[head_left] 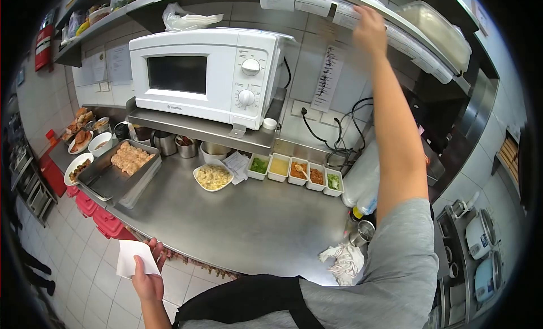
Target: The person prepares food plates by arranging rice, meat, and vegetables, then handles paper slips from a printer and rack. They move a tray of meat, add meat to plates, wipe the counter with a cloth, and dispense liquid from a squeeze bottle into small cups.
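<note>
My left hand (148,272) is closed on a blank-looking white paper slip (134,257), low at the left in front of the counter (249,216). High up, my right hand (371,33) reaches to the shelf edge, its fingers bent and close together beside a printed paper slip (346,15). Part of that hand is blurred, and what its fingertips pinch is hidden. More printed slips (313,3) hang in a row along the same edge. Behind and below the raised arm, a marked paper strip (328,77) is stuck to the tiled wall.
A white microwave (184,74) stands on a raised steel shelf. Below are small tubs of toppings (279,167), a bowl of pale chopped food (213,177) and a metal tray of raw meat (116,170). A crumpled cloth (343,264) and metal cup (362,233) sit at the right.
</note>
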The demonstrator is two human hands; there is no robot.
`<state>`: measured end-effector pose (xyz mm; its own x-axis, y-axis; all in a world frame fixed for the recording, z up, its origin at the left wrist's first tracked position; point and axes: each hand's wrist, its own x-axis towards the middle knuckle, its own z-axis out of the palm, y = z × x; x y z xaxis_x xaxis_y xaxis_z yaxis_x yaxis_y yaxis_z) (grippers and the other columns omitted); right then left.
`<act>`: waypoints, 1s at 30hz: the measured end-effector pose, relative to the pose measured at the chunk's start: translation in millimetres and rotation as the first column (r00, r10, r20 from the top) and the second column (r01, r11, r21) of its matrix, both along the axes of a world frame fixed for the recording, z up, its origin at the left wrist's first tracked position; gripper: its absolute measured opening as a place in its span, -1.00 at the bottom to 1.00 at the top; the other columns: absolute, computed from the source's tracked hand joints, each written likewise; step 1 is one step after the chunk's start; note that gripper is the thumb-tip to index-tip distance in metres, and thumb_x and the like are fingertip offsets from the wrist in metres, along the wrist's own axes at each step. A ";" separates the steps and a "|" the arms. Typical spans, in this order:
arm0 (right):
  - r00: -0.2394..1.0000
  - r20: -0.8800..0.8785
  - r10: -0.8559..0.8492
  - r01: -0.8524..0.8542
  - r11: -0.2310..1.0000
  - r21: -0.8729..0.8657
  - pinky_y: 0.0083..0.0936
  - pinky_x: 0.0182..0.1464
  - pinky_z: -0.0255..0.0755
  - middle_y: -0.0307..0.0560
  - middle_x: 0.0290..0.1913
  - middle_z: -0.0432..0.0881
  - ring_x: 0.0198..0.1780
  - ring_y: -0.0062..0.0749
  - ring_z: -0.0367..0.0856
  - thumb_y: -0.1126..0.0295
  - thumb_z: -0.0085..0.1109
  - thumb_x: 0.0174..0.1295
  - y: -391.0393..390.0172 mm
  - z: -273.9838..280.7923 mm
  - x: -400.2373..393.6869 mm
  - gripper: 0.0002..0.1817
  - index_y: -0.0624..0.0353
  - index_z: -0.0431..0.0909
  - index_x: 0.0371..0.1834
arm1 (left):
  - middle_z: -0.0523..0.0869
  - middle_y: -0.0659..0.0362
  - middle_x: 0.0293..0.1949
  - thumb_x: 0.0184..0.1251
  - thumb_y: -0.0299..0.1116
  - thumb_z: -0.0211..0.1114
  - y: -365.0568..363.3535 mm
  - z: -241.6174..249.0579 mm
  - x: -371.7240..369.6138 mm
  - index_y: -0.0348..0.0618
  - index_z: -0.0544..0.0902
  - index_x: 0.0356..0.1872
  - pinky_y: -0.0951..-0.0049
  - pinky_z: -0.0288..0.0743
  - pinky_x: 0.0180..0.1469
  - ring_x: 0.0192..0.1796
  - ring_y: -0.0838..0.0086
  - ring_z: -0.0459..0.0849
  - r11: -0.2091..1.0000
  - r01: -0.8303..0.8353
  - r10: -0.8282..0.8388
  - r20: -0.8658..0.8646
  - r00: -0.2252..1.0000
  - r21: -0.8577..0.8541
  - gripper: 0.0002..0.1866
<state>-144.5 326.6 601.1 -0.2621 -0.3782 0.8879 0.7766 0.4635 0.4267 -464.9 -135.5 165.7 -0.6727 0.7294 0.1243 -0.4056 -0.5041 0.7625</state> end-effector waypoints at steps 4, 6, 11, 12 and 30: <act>0.992 -0.122 -0.030 0.023 0.998 -0.063 -0.28 0.14 0.35 -0.14 0.02 0.57 0.13 -0.20 0.46 0.49 0.04 0.02 -3.8 -9.0 -21.1 -0.62 0.07 0.59 -0.03 | 0.53 0.06 0.16 0.49 -0.01 -0.11 -9.2 -6.5 1.0 -0.21 0.31 0.24 0.29 0.36 0.13 0.21 0.25 0.50 1.000 -0.015 0.015 0.027 1.000 -0.021 -0.48; 0.967 -0.241 -0.080 0.061 0.994 -0.087 -0.27 0.16 0.33 -0.15 0.06 0.56 0.15 -0.21 0.45 0.48 0.04 0.02 -10.6 -15.9 -28.7 -0.61 0.07 0.59 -0.03 | 0.53 0.06 0.17 0.49 -0.01 -0.11 -17.9 -10.0 1.9 -0.20 0.31 0.24 0.30 0.36 0.13 0.22 0.25 0.50 0.999 -0.036 0.037 0.032 0.999 -0.038 -0.48; 0.996 -0.087 -0.002 -0.007 0.995 -0.095 -0.26 0.21 0.30 0.03 0.10 0.52 0.19 -0.06 0.42 0.52 -0.02 0.06 -15.5 -15.1 -82.4 -0.64 0.16 0.57 -0.04 | 0.53 0.07 0.16 0.48 -0.01 -0.10 -34.1 -13.0 4.5 -0.18 0.33 0.23 0.29 0.36 0.12 0.22 0.27 0.49 0.995 -0.084 0.086 0.031 0.996 -0.057 -0.49; 0.998 -0.011 0.054 -0.055 0.988 -0.141 -0.27 0.23 0.30 0.15 0.08 0.53 0.20 0.03 0.42 0.55 -0.06 0.08 -15.3 -16.6 -92.8 -0.65 0.21 0.56 -0.05 | 0.53 0.07 0.16 0.48 0.00 -0.10 -37.2 -13.8 5.6 -0.18 0.33 0.23 0.29 0.35 0.12 0.22 0.26 0.49 0.995 -0.084 0.086 0.035 0.996 -0.057 -0.49; 0.996 0.082 -0.023 0.049 0.944 -0.326 -0.27 0.43 0.01 0.06 0.36 0.28 0.42 -0.17 0.15 0.52 -0.09 0.11 -25.4 -13.8 -117.7 -0.47 0.20 0.37 0.24 | 0.48 0.08 0.22 0.47 0.04 -0.10 -86.8 -24.2 15.8 -0.17 0.28 0.29 0.24 0.26 0.19 0.24 0.24 0.46 0.974 -0.189 0.196 0.051 0.979 -0.122 -0.43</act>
<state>-262.2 301.2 587.3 -0.3415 -0.0591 0.9380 0.7668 0.5597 0.3144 -449.1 -222.3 141.5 -0.8056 0.5925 0.0002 -0.3581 -0.4872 0.7965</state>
